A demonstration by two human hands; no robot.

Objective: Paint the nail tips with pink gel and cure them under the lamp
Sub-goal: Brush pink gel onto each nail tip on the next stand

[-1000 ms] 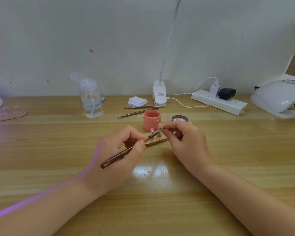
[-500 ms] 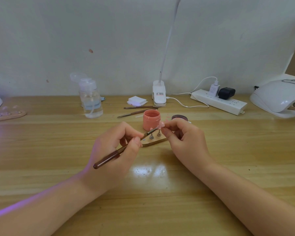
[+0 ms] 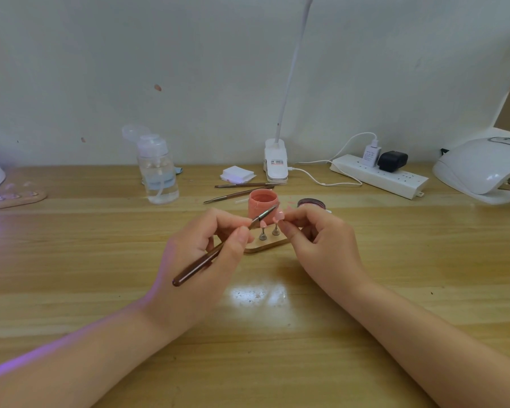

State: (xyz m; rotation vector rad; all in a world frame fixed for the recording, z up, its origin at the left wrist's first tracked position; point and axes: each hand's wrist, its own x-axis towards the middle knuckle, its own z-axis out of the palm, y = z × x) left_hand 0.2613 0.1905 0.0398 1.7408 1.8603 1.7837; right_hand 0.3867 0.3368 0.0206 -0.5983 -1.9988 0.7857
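Pink nail tips [image 3: 278, 215] stand upright on a wooden holder [image 3: 267, 244] before the open pink gel jar [image 3: 262, 204].

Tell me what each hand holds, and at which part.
The left hand grips the brush at the middle of its handle. The right hand pinches a pink nail tip at its side edge, over the wooden stand.

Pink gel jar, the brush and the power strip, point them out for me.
pink gel jar [image 3: 261, 209], head view, front wall.
brush [image 3: 199, 265], head view, dark handle.
power strip [image 3: 392, 180], head view, top face.
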